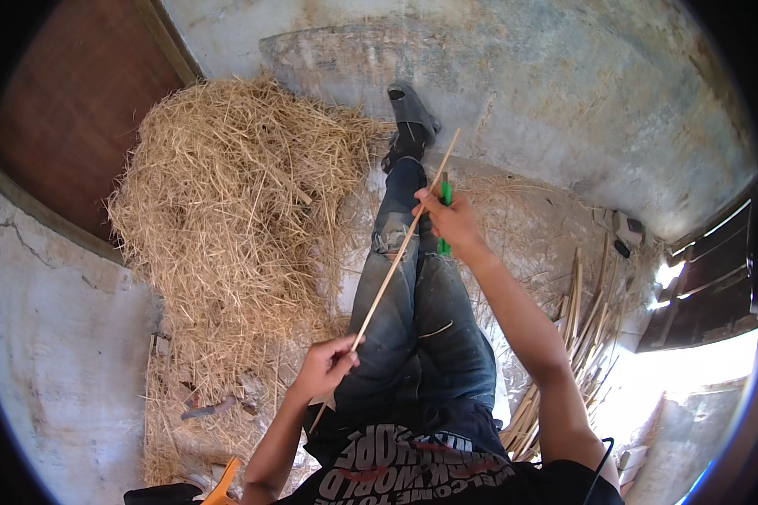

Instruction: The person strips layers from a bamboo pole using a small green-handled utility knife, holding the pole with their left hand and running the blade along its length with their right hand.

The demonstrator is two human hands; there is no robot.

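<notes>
A long thin bamboo strip (387, 286) slants across my legs, its upper end pointing away from me and its lower end by my left hip. My left hand (327, 368) is closed around the strip near its lower end. Farther up, my right hand (449, 220) pinches the same strip between thumb and fingers. A green-handled tool (445, 195) also sits in my right hand, its green showing on both sides of the fingers. My hand hides most of the tool, so its exact kind cannot be told.
A large straw heap (236, 194) rises on the left. Several bamboo strips (577, 337) lie in a bundle at my right. An orange object (223, 481) is at the lower left. A worn wall (547, 93) stands ahead, and my outstretched legs (434, 320) occupy the middle.
</notes>
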